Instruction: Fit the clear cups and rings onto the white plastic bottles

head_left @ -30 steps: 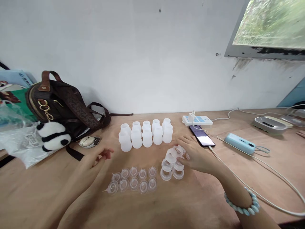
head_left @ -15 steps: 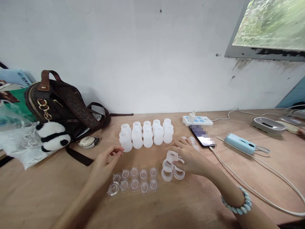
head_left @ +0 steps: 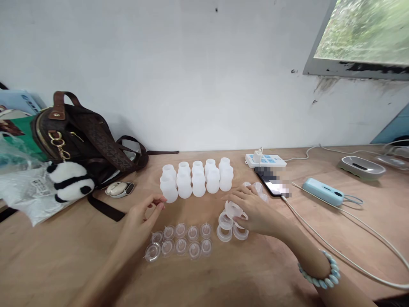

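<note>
My right hand (head_left: pixel 252 211) has its thumb and fingers closed on a translucent screw ring (head_left: pixel 234 209), held tilted over several other rings (head_left: pixel 224 233) on the table. Its fingers hide part of the pile. My left hand (head_left: pixel 145 213) holds nothing; thumb and forefinger are curved with a gap between them, by the front-left bottle. Small white translucent waisted bottles (head_left: pixel 198 185) stand upright in two rows, mouths up. Nearer me, clear bottle teats (head_left: pixel 181 246) lie in two rows. Clear domed caps (head_left: pixel 258 187) sit behind my right hand, partly hidden by it.
A brown backpack (head_left: pixel 86 140) with a panda plush (head_left: pixel 70 182) and a plastic bag (head_left: pixel 25 192) stand at left, near a beige mouse (head_left: pixel 119 189). At right are a phone (head_left: pixel 270 181), a power strip (head_left: pixel 266 160), a blue power bank (head_left: pixel 322 192), cables and a grey oval dish (head_left: pixel 361 167).
The ring in my right hand has tilted and shifted slightly. My left hand stays in place. A hand at the far right edge has left the view.
</note>
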